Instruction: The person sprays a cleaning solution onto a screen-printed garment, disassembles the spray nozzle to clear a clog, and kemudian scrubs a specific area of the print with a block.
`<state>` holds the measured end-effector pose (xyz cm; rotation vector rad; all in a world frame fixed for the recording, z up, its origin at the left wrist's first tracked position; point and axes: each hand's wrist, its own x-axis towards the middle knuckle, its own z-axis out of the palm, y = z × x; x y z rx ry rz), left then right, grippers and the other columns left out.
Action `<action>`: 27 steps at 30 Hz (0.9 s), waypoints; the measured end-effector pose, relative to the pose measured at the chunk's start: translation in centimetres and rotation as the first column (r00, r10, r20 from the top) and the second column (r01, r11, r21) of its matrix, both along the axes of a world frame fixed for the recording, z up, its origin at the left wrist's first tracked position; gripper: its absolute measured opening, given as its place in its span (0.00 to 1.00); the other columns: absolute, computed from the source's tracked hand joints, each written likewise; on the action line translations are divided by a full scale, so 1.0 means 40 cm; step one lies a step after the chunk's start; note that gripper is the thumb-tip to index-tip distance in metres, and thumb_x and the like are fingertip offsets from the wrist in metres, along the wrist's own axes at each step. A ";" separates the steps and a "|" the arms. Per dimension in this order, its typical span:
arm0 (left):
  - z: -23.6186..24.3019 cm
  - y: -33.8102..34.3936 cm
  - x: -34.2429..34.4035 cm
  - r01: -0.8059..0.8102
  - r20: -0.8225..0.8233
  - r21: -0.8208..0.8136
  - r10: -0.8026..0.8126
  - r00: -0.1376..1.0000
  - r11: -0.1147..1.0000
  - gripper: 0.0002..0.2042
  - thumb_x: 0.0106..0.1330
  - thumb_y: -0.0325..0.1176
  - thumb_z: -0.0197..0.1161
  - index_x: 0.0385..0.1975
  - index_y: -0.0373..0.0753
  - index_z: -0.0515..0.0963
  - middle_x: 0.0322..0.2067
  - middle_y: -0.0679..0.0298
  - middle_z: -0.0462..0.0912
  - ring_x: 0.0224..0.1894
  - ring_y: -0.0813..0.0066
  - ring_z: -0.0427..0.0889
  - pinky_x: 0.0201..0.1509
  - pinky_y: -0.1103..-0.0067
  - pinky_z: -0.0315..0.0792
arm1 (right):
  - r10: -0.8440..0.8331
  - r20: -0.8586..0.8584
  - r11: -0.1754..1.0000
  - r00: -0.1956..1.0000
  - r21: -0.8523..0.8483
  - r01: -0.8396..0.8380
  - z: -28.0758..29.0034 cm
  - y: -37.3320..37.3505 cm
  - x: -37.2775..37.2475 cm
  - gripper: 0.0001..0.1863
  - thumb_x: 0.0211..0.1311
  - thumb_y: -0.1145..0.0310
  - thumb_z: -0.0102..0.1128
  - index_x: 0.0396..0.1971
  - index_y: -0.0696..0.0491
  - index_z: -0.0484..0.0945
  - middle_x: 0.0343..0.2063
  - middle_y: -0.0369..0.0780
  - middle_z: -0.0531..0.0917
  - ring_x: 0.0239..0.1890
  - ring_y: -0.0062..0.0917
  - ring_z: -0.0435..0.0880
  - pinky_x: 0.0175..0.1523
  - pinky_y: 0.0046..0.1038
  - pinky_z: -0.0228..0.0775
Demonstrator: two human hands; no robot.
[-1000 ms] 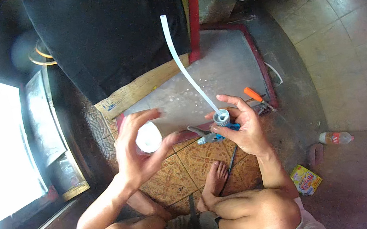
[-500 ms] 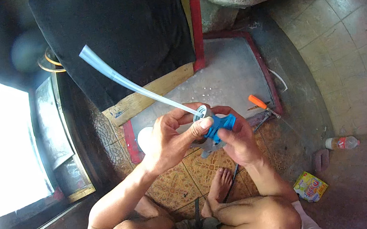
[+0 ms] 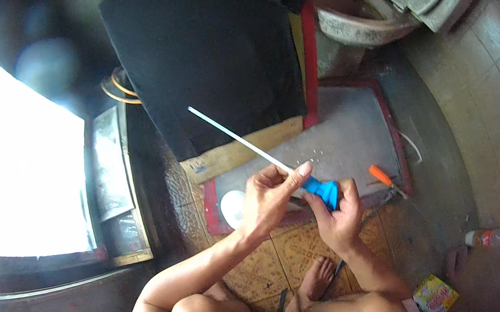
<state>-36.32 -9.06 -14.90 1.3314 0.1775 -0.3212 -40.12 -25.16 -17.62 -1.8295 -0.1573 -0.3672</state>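
My left hand (image 3: 262,207) is closed at the base of a thin white tube (image 3: 237,139), pinching where it joins a blue sprayer head (image 3: 326,195). My right hand (image 3: 341,223) grips that blue head from below and the right, thumb raised against it. The tube points up and left. The grey cap at the joint is mostly hidden by my fingers. A white round container (image 3: 231,202) rests on the red-edged translucent board (image 3: 348,110), just left of my left hand.
A black shirt (image 3: 207,57) lies over a board ahead. An orange-handled tool (image 3: 379,175) is right of my hands. A dirty toilet-like basin (image 3: 360,25) is upper right, a bright window (image 3: 12,156) left. A plastic bottle (image 3: 485,237) and yellow packet (image 3: 435,295) lie lower right.
My left hand let go of the white container and moved right onto the tube's base. The tube swung from upright to slanting left. The scene has shifted down and right in view.
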 end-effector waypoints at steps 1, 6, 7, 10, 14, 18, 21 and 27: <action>0.002 -0.003 0.005 -0.004 -0.026 0.010 0.005 1.000 1.000 0.30 0.63 0.59 0.71 0.38 0.30 0.83 0.32 0.62 0.85 0.31 0.77 0.83 0.34 0.78 0.80 | 0.013 0.029 0.998 1.000 -0.056 -0.011 0.007 0.001 -0.003 0.15 0.65 0.73 0.71 0.40 0.56 0.70 0.31 0.32 0.78 0.31 0.13 0.74 0.38 0.19 0.70; 0.039 0.039 0.043 0.224 0.048 -0.090 -0.221 0.974 0.970 0.36 0.73 0.55 0.60 0.70 0.32 0.63 0.62 0.53 0.74 0.60 0.64 0.77 0.61 0.67 0.74 | 0.053 -0.133 0.976 0.990 0.219 -0.023 0.075 -0.013 0.027 0.13 0.69 0.71 0.65 0.41 0.56 0.68 0.33 0.40 0.83 0.33 0.20 0.84 0.38 0.22 0.75; 0.058 0.057 0.054 0.311 0.143 -0.164 -0.290 0.946 0.936 0.36 0.75 0.52 0.60 0.72 0.32 0.60 0.65 0.52 0.71 0.62 0.62 0.76 0.63 0.66 0.74 | 0.108 -0.144 0.949 0.984 0.310 -0.059 0.094 -0.015 0.043 0.13 0.70 0.71 0.63 0.45 0.56 0.68 0.34 0.41 0.84 0.31 0.21 0.85 0.39 0.23 0.76; 0.097 0.081 0.082 0.309 0.138 -0.093 -0.295 0.946 0.947 0.22 0.75 0.43 0.62 0.62 0.37 0.73 0.52 0.61 0.83 0.52 0.72 0.83 0.56 0.74 0.77 | 0.186 -0.243 0.862 0.952 0.506 -0.039 0.148 0.008 0.070 0.18 0.72 0.69 0.62 0.55 0.56 0.67 0.36 0.38 0.81 0.36 0.18 0.82 0.40 0.21 0.73; 0.159 0.056 0.097 0.254 0.177 -0.057 -0.240 0.954 0.966 0.15 0.75 0.44 0.62 0.46 0.37 0.79 0.39 0.64 0.86 0.43 0.75 0.87 0.45 0.77 0.81 | 0.306 -0.169 0.856 0.937 0.479 -0.193 0.127 -0.027 0.080 0.27 0.73 0.72 0.57 0.68 0.56 0.61 0.51 0.45 0.77 0.52 0.23 0.78 0.52 0.28 0.73; 0.251 0.035 0.110 0.189 0.091 0.164 -0.206 0.974 0.968 0.17 0.74 0.45 0.64 0.45 0.35 0.79 0.38 0.62 0.85 0.40 0.75 0.88 0.39 0.78 0.84 | 0.414 0.128 0.657 0.901 0.644 -0.393 0.127 -0.065 0.061 0.37 0.66 0.80 0.57 0.74 0.52 0.57 0.66 0.51 0.65 0.66 0.38 0.69 0.65 0.41 0.70; 0.305 0.002 0.125 0.202 -0.022 0.269 -0.203 0.979 0.942 0.19 0.74 0.46 0.64 0.48 0.33 0.79 0.40 0.60 0.85 0.41 0.74 0.87 0.44 0.75 0.84 | 0.286 0.470 0.901 0.835 -0.428 -0.068 0.136 -0.128 0.082 0.45 0.56 0.82 0.62 0.75 0.44 0.59 0.69 0.54 0.59 0.69 0.49 0.65 0.69 0.48 0.67; 0.351 -0.065 0.134 0.404 -0.244 0.311 -0.339 0.909 0.860 0.17 0.75 0.42 0.61 0.53 0.35 0.81 0.44 0.60 0.85 0.46 0.75 0.86 0.46 0.78 0.82 | 0.354 0.641 0.832 0.681 -0.548 0.083 0.181 -0.194 0.109 0.29 0.46 0.71 0.77 0.53 0.43 0.83 0.51 0.40 0.77 0.53 0.37 0.79 0.54 0.40 0.77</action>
